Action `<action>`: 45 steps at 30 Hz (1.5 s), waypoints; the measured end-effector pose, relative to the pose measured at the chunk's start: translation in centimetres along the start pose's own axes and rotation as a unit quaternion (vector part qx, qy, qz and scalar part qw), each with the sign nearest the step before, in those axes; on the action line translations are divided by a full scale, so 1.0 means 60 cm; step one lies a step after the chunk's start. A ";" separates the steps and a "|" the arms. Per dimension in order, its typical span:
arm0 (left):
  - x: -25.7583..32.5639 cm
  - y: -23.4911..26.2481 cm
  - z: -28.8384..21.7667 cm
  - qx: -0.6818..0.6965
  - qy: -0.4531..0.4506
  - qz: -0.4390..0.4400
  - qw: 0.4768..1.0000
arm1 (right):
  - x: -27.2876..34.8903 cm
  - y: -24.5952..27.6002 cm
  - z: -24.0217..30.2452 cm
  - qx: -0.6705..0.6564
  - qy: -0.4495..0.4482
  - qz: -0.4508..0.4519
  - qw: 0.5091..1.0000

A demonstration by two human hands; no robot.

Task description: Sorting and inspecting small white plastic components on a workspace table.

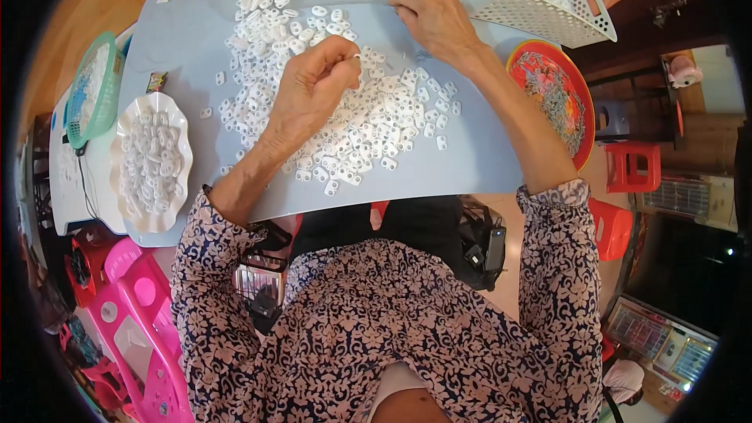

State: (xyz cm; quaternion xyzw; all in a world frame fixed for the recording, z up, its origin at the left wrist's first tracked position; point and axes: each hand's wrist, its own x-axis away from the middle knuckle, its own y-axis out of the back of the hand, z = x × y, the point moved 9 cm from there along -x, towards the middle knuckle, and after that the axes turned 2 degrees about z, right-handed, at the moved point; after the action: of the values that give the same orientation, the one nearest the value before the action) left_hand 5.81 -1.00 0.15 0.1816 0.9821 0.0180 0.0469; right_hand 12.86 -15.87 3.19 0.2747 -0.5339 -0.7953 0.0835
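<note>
Small white oval plastic pieces, each with two holes, lie in a loose heap across the blue-grey table. My left hand is closed above the heap, and a bit of a white plastic piece shows at its fingertips. Farther right and away from me, my right hand hovers with thumb and forefinger pinched together. Whatever may be in that pinch is too small to see. A red bowl of thin grey metal parts sits beside my right forearm.
On the left stands a scalloped white dish of white pieces, with a small wrapper behind it and a green basket beyond. A perforated white basket stands far right. Red stools and a pink plastic chair flank me.
</note>
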 end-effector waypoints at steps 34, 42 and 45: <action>0.003 0.001 -0.012 -0.004 -0.001 -0.011 1.000 | 0.005 0.006 0.024 -0.023 0.068 0.116 0.991; 0.002 0.004 -0.005 -0.006 0.005 -0.016 1.000 | 0.006 -0.010 0.064 0.101 0.144 0.117 0.977; 0.001 0.001 -0.009 -0.008 -0.004 -0.014 1.000 | 0.004 -0.018 0.059 0.139 0.146 0.117 0.972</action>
State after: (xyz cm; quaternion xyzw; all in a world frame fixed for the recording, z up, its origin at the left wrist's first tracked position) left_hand 5.69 -0.93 0.67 0.1678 0.9841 0.0242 0.0530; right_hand 10.95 -12.71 3.14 0.3324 -0.6499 -0.6490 0.2140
